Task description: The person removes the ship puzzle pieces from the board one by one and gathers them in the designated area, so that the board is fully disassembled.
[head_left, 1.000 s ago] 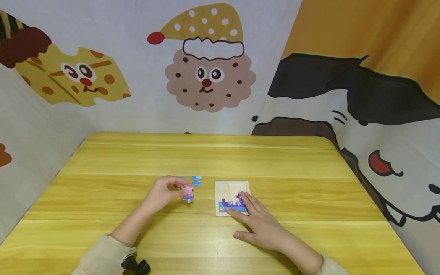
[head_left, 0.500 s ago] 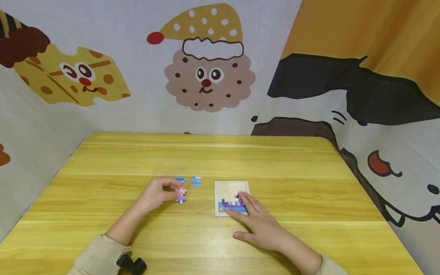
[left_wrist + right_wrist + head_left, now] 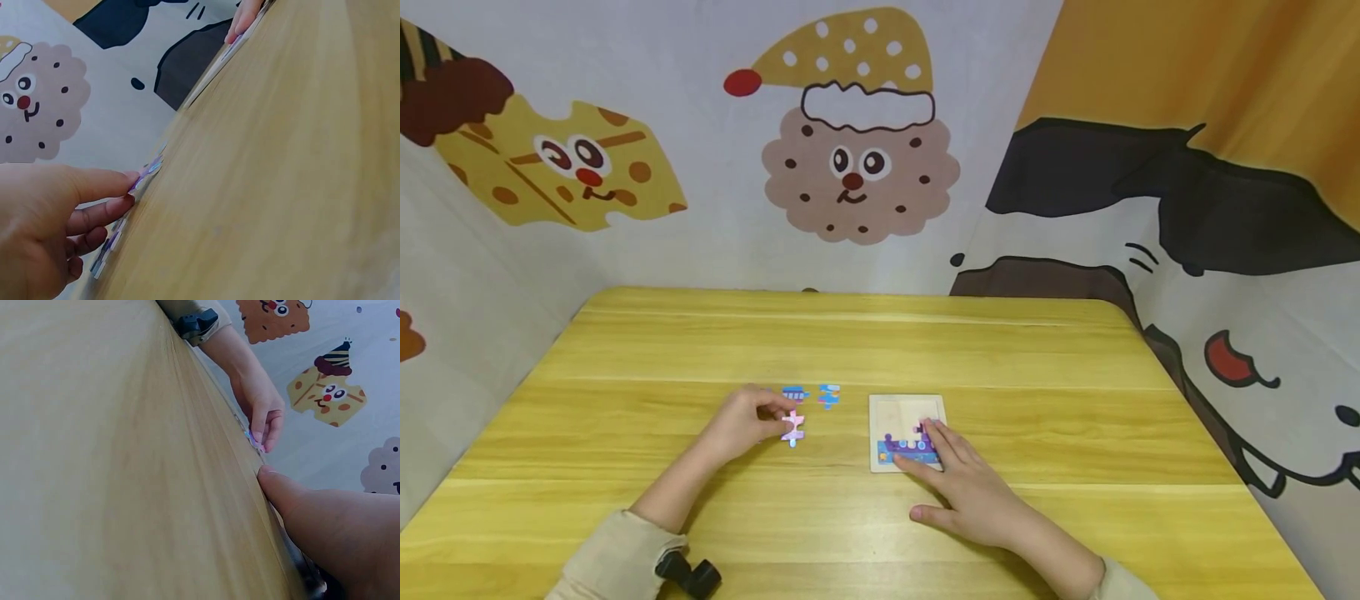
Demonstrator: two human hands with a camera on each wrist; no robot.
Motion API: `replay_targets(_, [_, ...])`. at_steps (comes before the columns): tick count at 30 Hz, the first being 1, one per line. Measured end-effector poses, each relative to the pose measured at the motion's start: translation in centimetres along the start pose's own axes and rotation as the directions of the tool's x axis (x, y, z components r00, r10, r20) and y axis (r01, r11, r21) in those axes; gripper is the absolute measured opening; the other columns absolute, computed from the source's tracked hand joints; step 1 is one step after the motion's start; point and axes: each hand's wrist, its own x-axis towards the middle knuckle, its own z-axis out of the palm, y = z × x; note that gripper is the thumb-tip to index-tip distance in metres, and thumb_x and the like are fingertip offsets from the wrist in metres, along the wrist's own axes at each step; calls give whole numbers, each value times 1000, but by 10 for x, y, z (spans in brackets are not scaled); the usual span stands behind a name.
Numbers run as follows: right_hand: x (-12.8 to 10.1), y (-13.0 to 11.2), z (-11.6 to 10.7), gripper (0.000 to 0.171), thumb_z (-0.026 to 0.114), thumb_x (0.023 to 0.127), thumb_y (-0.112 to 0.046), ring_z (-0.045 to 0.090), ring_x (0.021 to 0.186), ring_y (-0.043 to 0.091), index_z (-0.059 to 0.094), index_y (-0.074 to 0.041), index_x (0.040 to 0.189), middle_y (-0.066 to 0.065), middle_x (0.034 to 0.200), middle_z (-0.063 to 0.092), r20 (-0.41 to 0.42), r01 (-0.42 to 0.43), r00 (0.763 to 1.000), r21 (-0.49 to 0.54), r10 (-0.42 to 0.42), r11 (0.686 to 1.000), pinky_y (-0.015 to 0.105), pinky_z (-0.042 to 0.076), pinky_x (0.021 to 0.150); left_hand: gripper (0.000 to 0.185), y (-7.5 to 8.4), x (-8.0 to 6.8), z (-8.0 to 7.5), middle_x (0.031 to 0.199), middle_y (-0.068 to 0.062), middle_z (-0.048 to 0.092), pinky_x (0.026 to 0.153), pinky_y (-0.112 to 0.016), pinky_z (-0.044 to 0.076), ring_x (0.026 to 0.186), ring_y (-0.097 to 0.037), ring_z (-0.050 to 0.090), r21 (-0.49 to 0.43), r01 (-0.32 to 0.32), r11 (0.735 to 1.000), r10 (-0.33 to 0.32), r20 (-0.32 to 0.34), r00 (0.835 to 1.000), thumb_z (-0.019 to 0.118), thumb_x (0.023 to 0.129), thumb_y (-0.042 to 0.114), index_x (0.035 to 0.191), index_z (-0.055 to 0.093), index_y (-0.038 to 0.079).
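Your left hand (image 3: 741, 423) pinches a flat pink jigsaw piece (image 3: 793, 427) with knobby edges, its long axis running roughly toward and away from you, left of centre on the glossy yellow wood-grain table (image 3: 880, 342). Two blue pieces (image 3: 811, 394) lie just above it. Your right hand (image 3: 973, 487) rests with straight fingers on the purple pieces (image 3: 906, 446) seated along the lower edge of the pale square puzzle tray (image 3: 902, 412). No writing is readable.

I see a yellow wooden table (image 3: 865, 333) with rounded corners — cartoon-printed white and orange cloth walls (image 3: 715, 242) close behind it.
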Motion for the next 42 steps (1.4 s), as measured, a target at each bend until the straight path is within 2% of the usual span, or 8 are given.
replay_targets(5, [0,0,-1,64,42,91,-65,1,144,31,30,-39,149,15,158,1,-2,2,1000,-3,-2,1000,55,16,109,21,0,1,1,76,7,59,65,-26,48,77,-16,52,78,-58,995,59,-15,998,79,77,3,98,75,4])
replay_targets(10, [1,-1,-2,64,43,91,-64,1,144,32,31,-38,149,16,158,2,-4,3,1000,-2,-3,1000,55,16,109,20,2,1,0,71,11,58,64,-29,43,75,-16,48,150,-78,986,81,-14,997,80,76,6,96,76,6])
replay_targets(18, [0,0,0,65,43,91,-65,1,144,31,29,-40,149,15,158,1,3,-5,1000,-2,5,1000,55,16,109,21,6,0,-1,69,17,59,80,-44,28,74,-16,44,237,-84,968,88,-5,996,81,76,12,97,76,11])
replay_targets(25, [0,-1,-1,65,44,91,-64,1,144,32,30,-39,149,15,158,1,7,-6,1000,3,6,1000,56,15,109,18,5,-1,0,73,14,59,70,-36,27,76,-15,44,298,-111,948,123,-23,992,82,74,10,91,77,13])
replay_targets(28, [0,-1,-1,64,44,91,-64,1,144,32,31,-39,149,15,158,2,6,-7,1000,3,7,1000,56,15,109,17,3,-2,0,73,14,57,69,-36,26,76,-14,43,304,-116,945,130,-26,991,82,74,9,90,76,14])
replay_targets(36, [0,-1,1,64,45,91,-64,3,144,32,31,-40,148,14,159,2,-6,-11,1000,2,11,1000,57,17,108,16,3,-3,0,71,16,54,76,-40,26,76,-14,44,263,-106,959,116,-23,993,82,76,14,91,76,14])
replay_targets(42, [0,0,2,64,44,91,-65,3,143,33,29,-41,149,14,159,1,-16,-15,1000,1,15,1000,59,18,107,14,2,-2,1,70,15,53,73,-40,25,76,-15,43,254,-114,961,124,-24,992,80,78,16,91,76,14])
